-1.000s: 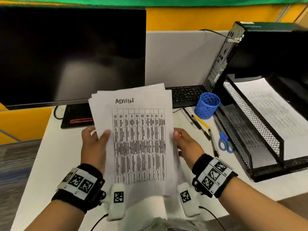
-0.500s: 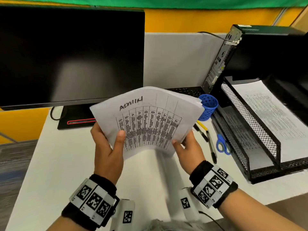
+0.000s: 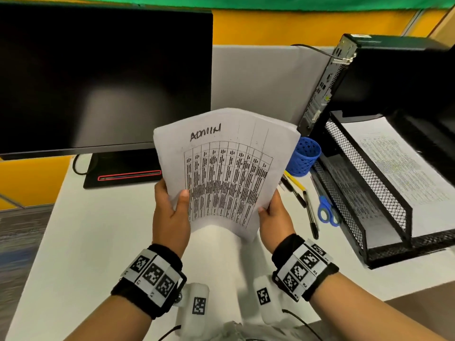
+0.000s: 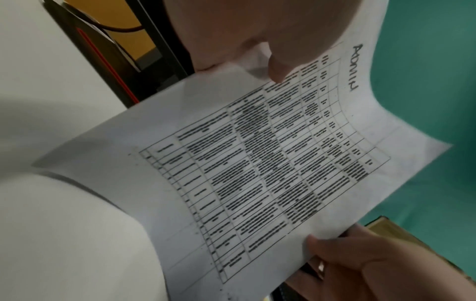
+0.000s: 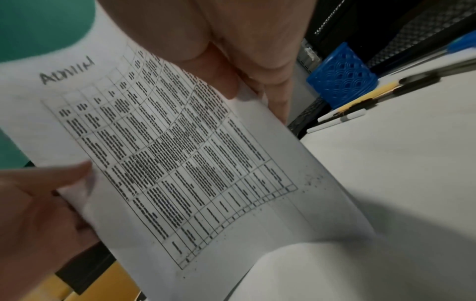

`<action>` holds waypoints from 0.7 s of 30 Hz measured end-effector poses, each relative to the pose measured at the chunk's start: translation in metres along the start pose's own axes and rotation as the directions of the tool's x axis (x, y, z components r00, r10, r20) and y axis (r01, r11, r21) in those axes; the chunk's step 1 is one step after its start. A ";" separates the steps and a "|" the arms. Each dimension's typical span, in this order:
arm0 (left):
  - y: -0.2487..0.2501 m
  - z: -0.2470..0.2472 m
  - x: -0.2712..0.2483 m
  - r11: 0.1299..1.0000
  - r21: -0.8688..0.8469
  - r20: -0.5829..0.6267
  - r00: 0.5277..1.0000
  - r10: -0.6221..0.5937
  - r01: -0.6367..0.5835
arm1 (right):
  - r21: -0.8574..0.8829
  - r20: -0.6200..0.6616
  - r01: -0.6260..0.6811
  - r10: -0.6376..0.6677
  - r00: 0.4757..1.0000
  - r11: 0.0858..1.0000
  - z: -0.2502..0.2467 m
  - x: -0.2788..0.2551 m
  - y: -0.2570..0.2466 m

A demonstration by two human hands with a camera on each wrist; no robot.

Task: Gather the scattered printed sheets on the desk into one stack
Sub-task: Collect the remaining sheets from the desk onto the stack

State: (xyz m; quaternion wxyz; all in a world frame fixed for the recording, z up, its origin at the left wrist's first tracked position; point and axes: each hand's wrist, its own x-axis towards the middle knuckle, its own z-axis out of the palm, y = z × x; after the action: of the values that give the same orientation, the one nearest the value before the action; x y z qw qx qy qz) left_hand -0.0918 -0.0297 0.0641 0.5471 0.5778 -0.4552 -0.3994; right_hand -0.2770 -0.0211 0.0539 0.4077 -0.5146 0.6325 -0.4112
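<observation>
While both hands grip it, a bowed stack of white printed sheets (image 3: 229, 168) hangs above the white surface (image 3: 98, 242). The left hand (image 3: 170, 215) pinches its left edge. The right hand (image 3: 275, 217) pinches its right edge.

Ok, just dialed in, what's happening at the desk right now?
A person holds a bundle of printed sheets, the top one marked ADMIN, above the white desk. The left hand grips its left edge with the thumb on top, and the right hand grips the right edge. The bundle bows upward and is not set down. Pens, scissors and a blue cup lie to the right, beside a mesh tray holding more paper.
</observation>
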 end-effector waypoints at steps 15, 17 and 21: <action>0.000 -0.006 0.007 0.978 -0.083 -0.078 0.977 -0.198 0.191 | -0.017 0.124 -0.124 0.125 0.984 0.992 -0.044 -0.004 0.025; 0.005 -0.003 0.004 0.976 -0.078 -0.048 0.978 -0.205 0.201 | 0.003 0.156 -0.176 0.173 0.972 0.984 -0.054 -0.011 0.035; 0.008 0.003 -0.004 0.979 -0.065 0.065 0.980 -0.190 0.194 | 0.031 0.188 -0.255 0.245 0.951 0.966 -0.070 -0.018 0.048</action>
State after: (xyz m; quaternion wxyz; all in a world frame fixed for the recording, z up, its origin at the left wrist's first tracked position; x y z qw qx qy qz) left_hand -0.0968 -0.0264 0.0714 0.5126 0.5874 -0.3985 -0.4830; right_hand -0.3556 0.0100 0.0332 0.5265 -0.4544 0.6411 -0.3246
